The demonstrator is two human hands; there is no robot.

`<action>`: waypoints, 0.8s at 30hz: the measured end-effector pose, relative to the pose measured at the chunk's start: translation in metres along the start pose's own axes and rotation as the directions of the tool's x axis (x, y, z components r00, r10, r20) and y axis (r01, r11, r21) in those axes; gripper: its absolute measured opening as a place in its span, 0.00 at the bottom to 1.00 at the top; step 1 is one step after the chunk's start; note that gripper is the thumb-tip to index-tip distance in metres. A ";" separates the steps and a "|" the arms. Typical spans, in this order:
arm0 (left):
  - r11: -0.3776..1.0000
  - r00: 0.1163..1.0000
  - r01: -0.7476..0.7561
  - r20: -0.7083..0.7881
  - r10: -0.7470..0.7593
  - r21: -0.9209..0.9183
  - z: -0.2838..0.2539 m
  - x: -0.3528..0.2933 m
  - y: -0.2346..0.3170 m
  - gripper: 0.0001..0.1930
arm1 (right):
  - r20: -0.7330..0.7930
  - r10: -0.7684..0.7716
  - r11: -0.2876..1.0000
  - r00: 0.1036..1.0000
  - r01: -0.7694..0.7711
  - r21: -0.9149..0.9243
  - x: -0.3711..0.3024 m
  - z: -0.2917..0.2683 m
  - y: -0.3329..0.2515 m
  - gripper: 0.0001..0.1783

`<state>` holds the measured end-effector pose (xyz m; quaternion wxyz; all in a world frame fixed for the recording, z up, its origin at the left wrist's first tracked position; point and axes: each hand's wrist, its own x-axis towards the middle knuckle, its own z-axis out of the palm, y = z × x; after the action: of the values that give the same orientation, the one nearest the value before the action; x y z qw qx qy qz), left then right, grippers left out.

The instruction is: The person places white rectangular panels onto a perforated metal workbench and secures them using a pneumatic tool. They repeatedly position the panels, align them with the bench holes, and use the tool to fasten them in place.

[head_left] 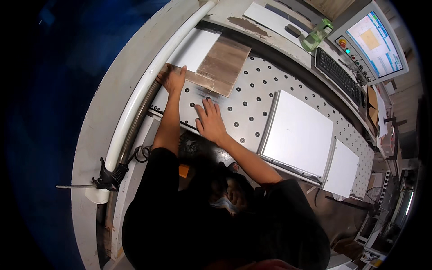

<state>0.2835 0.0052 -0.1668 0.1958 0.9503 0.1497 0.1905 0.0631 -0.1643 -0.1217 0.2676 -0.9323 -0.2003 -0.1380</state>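
My left hand (173, 81) lies at the near-left end of a brown wooden board (223, 60), close to the corner of a white panel (194, 48). Its thumb and fingers are apart, and part of the fingers is hard to make out beside the white tube. The white panel rests against or over the board's left part; I cannot tell which. My right hand (210, 120) is open, fingers spread over the near edge of the grey table (216, 101) with round black dots. Nothing is in that hand.
A stack of white panels (298, 132) and another white panel (342, 168) lie to the right. A thick white tube (148, 81) runs along the left, with a black air gun (110, 175). Beyond the table are a green bottle (317, 35), keyboard (339, 74) and control screen (374, 42).
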 end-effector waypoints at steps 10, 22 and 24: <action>0.884 0.889 -0.449 0.037 0.457 -0.132 -0.083 -0.163 -0.032 0.37 | -0.131 0.022 0.994 0.991 -0.008 0.108 -0.006 -0.006 0.008 0.31; 0.825 0.961 -0.276 -0.146 0.234 -0.494 -0.315 -0.294 -0.035 0.16 | -0.350 0.102 0.991 0.931 -0.127 -0.047 0.047 -0.002 0.055 0.20; 0.827 0.931 -0.345 -0.277 0.239 -0.445 -0.349 -0.301 -0.031 0.15 | -0.281 0.043 0.997 0.959 -0.060 -0.051 0.054 0.000 0.064 0.18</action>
<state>-0.1357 0.0344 0.0257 0.3795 0.8565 -0.0311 0.3486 0.1390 -0.1976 -0.1301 0.2690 -0.9159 -0.1318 -0.2672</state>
